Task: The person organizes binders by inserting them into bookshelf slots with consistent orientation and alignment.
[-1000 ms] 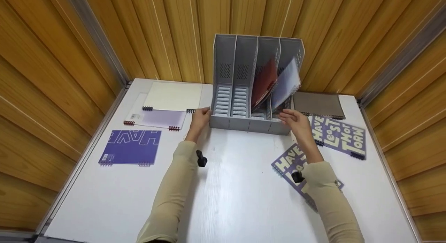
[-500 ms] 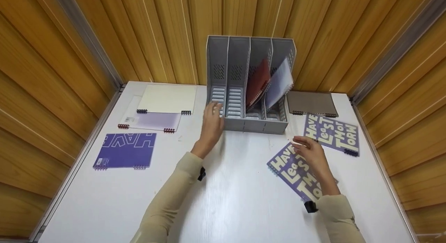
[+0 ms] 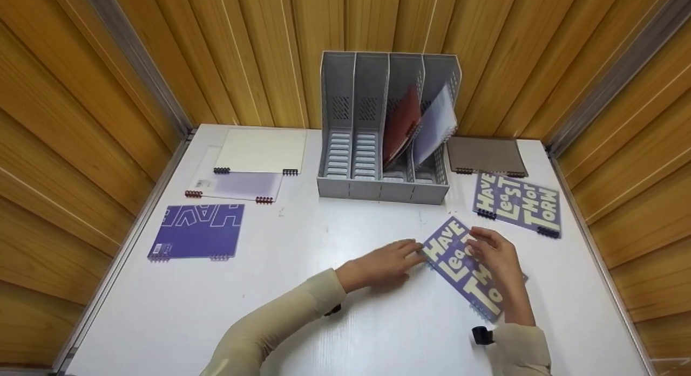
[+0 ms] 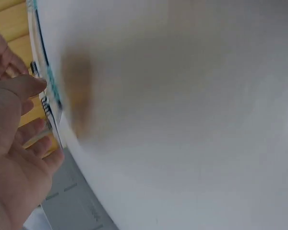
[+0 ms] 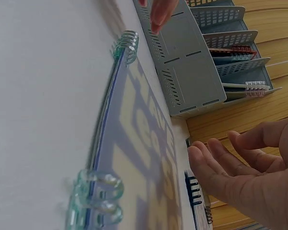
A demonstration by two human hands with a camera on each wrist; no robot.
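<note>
A purple spiral notebook (image 3: pixel 448 252) with cream lettering and teal rings (image 5: pixel 127 45) lies slanted on the white table. My left hand (image 3: pixel 383 265) reaches across from the left, its fingertips right at the notebook's upper left corner. Over the notebook's right part is my right hand (image 3: pixel 496 262), fingers loosely bent and nothing between them; it hides some of the lettering. In the right wrist view, this hand (image 5: pixel 249 163) appears beside the cover with its palm partly turned up. The left wrist view has the left hand (image 4: pixel 19 148) with thumb and fingers apart.
A grey file rack (image 3: pixel 383 192) stands at the back, holding a red notebook (image 3: pixel 402 128) and a pale blue notebook (image 3: pixel 434 125). Another lettered notebook (image 3: pixel 518 203) and a brown one (image 3: pixel 486 155) lie right; cream (image 3: pixel 262 149), lilac (image 3: pixel 243 186) and purple (image 3: pixel 200 233) ones lie left.
Both hands have left the rack's front. The left hand has swung right and towards me to the slanted notebook; the right hand has drawn back over it.
</note>
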